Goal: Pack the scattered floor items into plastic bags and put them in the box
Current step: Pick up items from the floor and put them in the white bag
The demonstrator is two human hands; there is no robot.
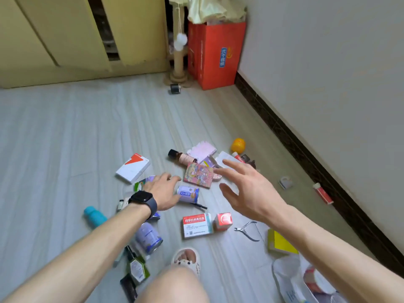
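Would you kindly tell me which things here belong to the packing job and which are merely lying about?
For the job: purple can beside the left hand, red-and-white medicine box, nail nippers, white box with an orange corner, yellow box, plastic bag.

Not part of it: scratching post, cupboard, slipper, wristwatch.

A rope-wrapped scratching post [177, 62] with white pompoms [181, 41] stands beside yellow cabinet doors [65, 36].
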